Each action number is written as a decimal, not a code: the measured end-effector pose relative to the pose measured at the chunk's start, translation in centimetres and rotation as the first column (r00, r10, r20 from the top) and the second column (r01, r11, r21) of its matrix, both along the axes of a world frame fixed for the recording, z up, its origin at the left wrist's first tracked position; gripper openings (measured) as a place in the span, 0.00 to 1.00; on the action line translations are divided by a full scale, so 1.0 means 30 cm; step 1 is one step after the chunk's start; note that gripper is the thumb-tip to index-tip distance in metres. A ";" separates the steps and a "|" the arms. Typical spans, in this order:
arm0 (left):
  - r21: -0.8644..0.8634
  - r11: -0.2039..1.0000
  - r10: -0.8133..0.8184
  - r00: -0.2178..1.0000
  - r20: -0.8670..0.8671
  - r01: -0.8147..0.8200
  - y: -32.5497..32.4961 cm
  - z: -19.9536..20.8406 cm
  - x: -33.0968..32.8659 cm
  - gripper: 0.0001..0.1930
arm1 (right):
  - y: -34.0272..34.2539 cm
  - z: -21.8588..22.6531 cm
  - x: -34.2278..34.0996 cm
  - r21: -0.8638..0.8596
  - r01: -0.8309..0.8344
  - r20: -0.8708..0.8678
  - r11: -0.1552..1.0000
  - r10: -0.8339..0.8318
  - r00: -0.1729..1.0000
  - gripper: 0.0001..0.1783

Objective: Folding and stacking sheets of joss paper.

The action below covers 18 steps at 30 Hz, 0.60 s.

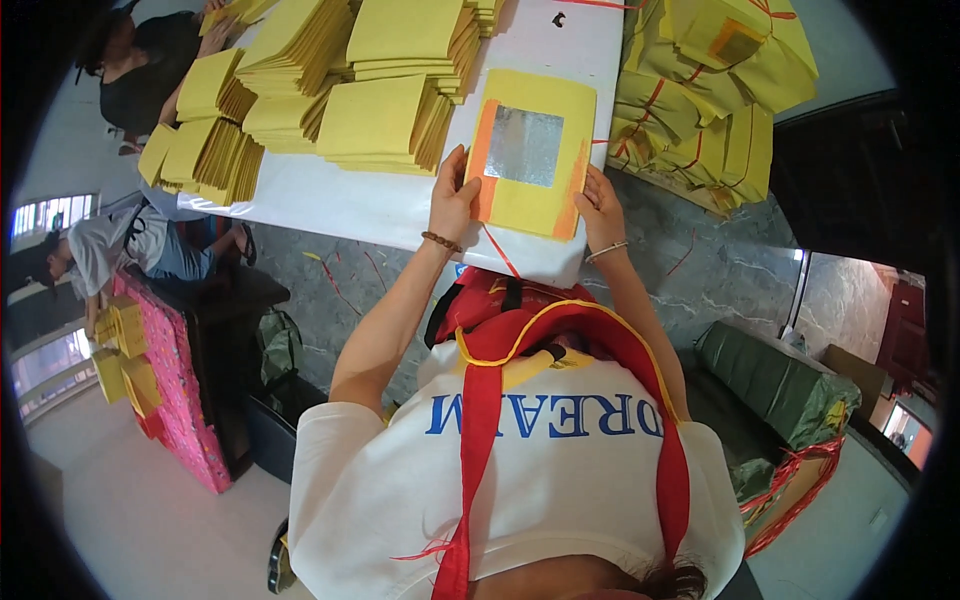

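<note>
A stack of yellow joss paper [570, 108] lies on the white-covered table near its front right corner. Its top sheet has a silver foil square in the middle and orange bands along both sides. My left hand [455, 197] grips the stack's lower left edge, thumb toward the top and fingers along the side. On the opposite edge, my right hand [603, 212] holds the stack, its thumb near the orange band. A red string [500, 250] hangs over the table edge below the paper. What lies under the stack is hidden.
Several folded yellow paper stacks [385, 120] cover the table's left part. Bundles tied with red string [690, 125] are piled at the right. Green wrapped packages [780, 380] lie lower right. A person in black [150, 70] and one in white [125, 240] work at the left.
</note>
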<state>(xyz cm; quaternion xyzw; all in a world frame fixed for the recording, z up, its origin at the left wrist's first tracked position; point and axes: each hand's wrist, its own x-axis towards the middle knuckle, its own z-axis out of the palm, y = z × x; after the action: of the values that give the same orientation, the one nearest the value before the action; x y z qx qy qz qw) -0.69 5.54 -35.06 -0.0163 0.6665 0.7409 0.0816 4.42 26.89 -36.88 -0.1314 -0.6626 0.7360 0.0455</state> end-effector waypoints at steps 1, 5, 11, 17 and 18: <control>0.019 1.000 -0.004 1.000 0.010 0.003 -0.001 -0.003 -0.003 0.29 | 0.001 0.003 0.003 -0.030 -0.016 -0.028 0.999 0.015 0.999 0.27; -0.005 0.999 -0.050 0.998 0.038 0.051 -0.023 -0.030 -0.024 0.32 | -0.019 0.018 0.016 -0.129 0.038 -0.052 0.991 -0.045 0.998 0.26; -0.033 0.981 -0.190 0.980 0.051 0.192 -0.050 -0.055 -0.063 0.36 | 0.031 -0.008 0.037 -0.026 -0.019 0.058 0.999 0.021 0.998 0.22; -0.036 0.956 -0.284 0.951 0.120 0.290 -0.045 0.034 -0.071 0.33 | 0.026 0.031 0.033 -0.046 0.036 0.114 0.998 -0.031 0.993 0.22; 0.016 0.965 -0.262 0.960 0.095 0.262 -0.046 0.018 -0.073 0.31 | 0.025 0.033 0.028 -0.046 0.035 0.118 0.998 -0.030 0.993 0.22</control>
<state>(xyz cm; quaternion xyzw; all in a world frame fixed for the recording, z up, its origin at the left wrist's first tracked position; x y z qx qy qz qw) -2.89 4.17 -34.53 0.0366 0.6569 0.7229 0.2109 5.25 27.64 -35.90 -0.1863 -0.6441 0.7417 0.0153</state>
